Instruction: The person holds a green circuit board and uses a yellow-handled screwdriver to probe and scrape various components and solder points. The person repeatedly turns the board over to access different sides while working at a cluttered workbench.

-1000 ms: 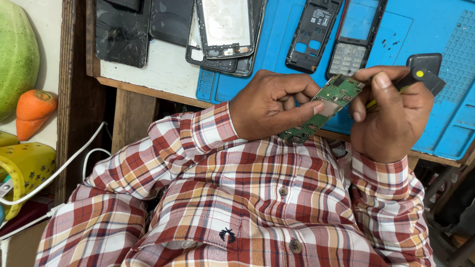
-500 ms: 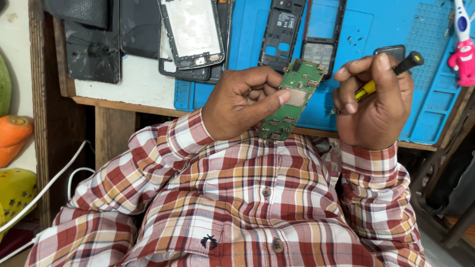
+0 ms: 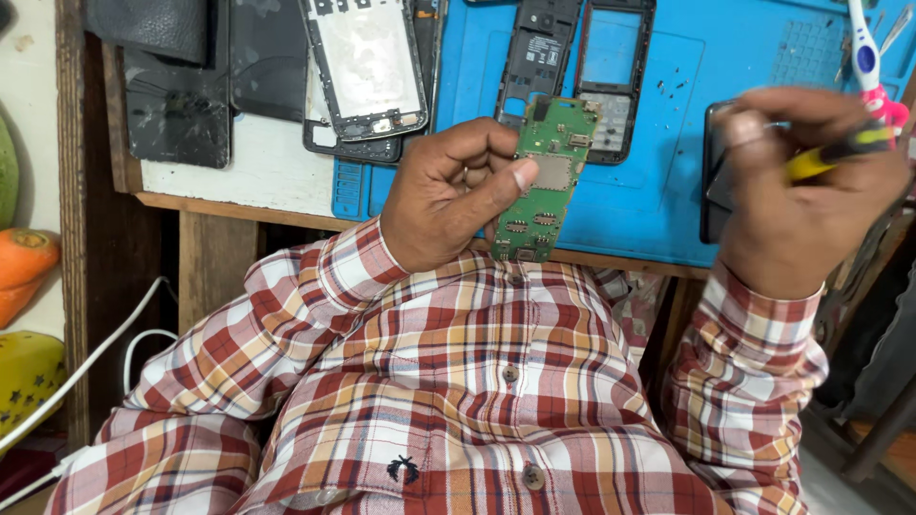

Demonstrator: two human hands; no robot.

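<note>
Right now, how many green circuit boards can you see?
1. The green circuit board is pinched upright in the left hand, over the edge of the blue mat. The right hand grips a yellow-handled tool. Others may lie hidden inside the phone frames.

We have a green circuit board (image 3: 549, 176), long and narrow, dotted with small silver parts and one larger square metal patch near its middle. It stands nearly upright, top tipped slightly right, pinched along its left edge between thumb and fingers. We also have a tool with a yellow and black handle (image 3: 832, 154), lying almost level across the fingers, with a dark flat piece (image 3: 716, 172) just behind them.
</note>
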